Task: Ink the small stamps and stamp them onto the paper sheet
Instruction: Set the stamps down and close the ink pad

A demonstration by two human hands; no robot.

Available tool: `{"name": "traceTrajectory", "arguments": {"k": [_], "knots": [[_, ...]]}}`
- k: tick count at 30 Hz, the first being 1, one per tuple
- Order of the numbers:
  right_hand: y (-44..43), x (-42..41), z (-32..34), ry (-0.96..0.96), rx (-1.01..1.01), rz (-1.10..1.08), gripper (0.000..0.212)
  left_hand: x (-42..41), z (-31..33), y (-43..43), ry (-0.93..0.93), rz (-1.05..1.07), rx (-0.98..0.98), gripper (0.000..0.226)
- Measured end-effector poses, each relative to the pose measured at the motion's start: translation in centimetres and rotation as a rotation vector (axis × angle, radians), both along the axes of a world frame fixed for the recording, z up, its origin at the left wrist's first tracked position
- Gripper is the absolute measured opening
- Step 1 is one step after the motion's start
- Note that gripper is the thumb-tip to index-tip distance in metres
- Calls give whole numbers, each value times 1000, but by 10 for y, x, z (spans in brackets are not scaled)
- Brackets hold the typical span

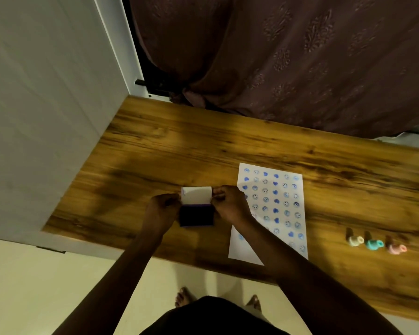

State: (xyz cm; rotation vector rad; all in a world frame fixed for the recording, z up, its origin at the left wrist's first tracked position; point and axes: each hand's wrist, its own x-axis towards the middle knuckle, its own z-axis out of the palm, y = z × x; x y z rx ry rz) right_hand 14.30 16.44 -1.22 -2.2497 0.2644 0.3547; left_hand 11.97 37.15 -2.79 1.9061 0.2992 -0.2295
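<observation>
A dark blue ink pad (pixel 196 215) lies on the wooden table (pixel 155 151) with its white lid (pixel 196 195) hinged up at the far side. My left hand (pixel 160 209) grips the pad's left edge and my right hand (pixel 229 201) pinches the lid's right edge. Just right of the pad lies a white paper sheet (pixel 246 250) covered with rows of blue smiley and heart prints; my right forearm crosses its near left part. Three small stamps lie on their sides further right: a cream stamp (pixel 355 241), a teal stamp (pixel 374 244) and a pink stamp (pixel 396 249).
A brown patterned curtain (pixel 300 56) hangs behind the table's far edge. A white panel (pixel 46 93) stands along the table's left side. The table's near edge runs diagonally, with pale floor (pixel 46 286) and my bare feet below it.
</observation>
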Motion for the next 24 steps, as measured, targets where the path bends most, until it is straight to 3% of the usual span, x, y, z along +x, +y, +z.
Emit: {"name": "traceTrajectory", "arguments": {"k": [10, 19, 24], "knots": [[-4, -11, 1, 52, 91, 81, 34, -4, -5, 0, 9, 37, -35, 23], [-10, -24, 9, -19, 159, 19, 35, -17, -2, 0, -56, -35, 37, 40], [-9, -34, 10, -89, 207, -72, 38, -29, -3, 0, -55, 24, -8, 28]]}}
